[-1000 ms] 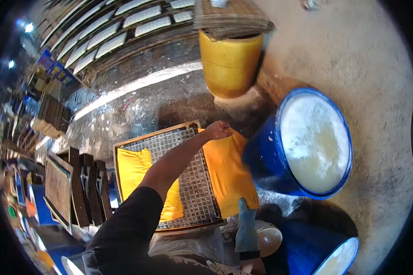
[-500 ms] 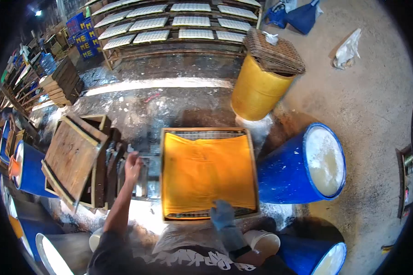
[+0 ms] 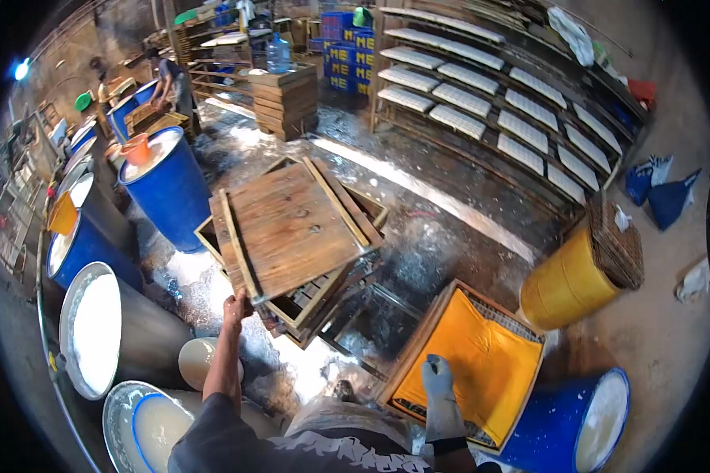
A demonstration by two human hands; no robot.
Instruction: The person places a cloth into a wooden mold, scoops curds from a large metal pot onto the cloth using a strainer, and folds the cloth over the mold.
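Observation:
My bare left hand is at the near-left corner of a wooden board, its fingers closed on the edge. The board has two battens across it and lies askew on stacked wooden frames. My right hand, in a grey-blue glove, is over an orange cloth, fingers curled with nothing visible in them. Whether the glove touches the cloth I cannot tell. The cloth covers a slatted tray inside a wooden frame.
Blue barrels and metal drums of whitish liquid line the left. Another blue barrel and a yellow barrel stand right. A rack holds white slabs. Two people are at the far left.
The view has swung left. My left hand has moved from beside the framed cloth to the board's corner and closed there. My right hand stays over the cloth.

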